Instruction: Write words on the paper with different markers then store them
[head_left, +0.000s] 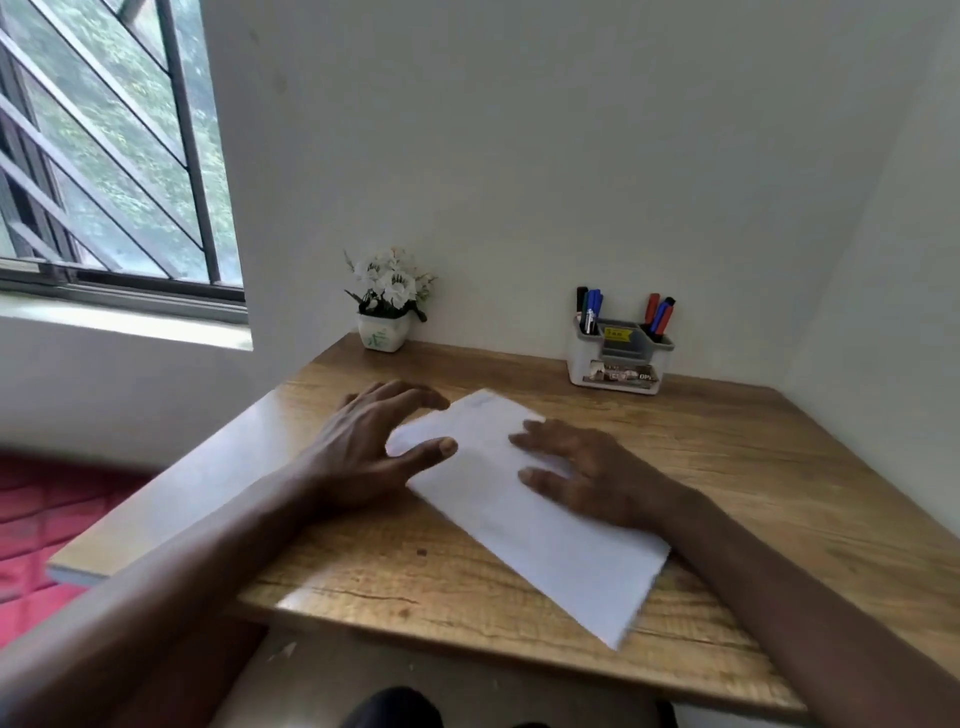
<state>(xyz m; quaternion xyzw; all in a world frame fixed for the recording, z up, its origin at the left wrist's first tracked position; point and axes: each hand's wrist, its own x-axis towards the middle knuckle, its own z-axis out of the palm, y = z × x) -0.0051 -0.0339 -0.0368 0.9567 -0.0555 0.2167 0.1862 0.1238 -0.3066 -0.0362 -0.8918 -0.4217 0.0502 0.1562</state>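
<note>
A blank white sheet of paper (524, 525) lies at an angle in the middle of the wooden desk (779, 467). My left hand (363, 447) rests on its far left corner, fingers spread, thumb on the sheet. My right hand (587, 473) lies flat on the paper's right side with straight fingers. Several markers stand in a white and grey organizer (618, 353) at the back right: black and blue ones (589, 309) in its left slot, red, blue and black ones (660, 314) in its right slot.
A small white pot of white flowers (387, 301) stands at the desk's back left against the wall. Walls close the desk at the back and right. A barred window (114, 156) is to the left, with red floor (47, 519) below the desk's left edge.
</note>
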